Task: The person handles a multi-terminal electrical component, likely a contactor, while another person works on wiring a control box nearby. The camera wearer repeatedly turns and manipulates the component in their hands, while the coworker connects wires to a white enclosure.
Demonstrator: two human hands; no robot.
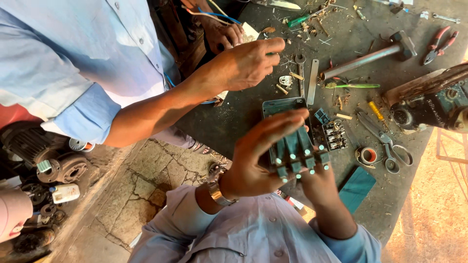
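Observation:
My left hand, with a metal watch on its wrist, curls over the top of a dark green switch block that has several metal-tipped bars. My right hand supports the same block from underneath. The block is held just above the edge of a dark workbench. Behind it on the bench lies an open grey-green metal switch box, and beside that a dark terminal block.
A co-worker in a blue shirt reaches over the bench with a hand. On the bench lie a hammer, a spanner, a green screwdriver, scissors, a tape roll, red pliers and a motor.

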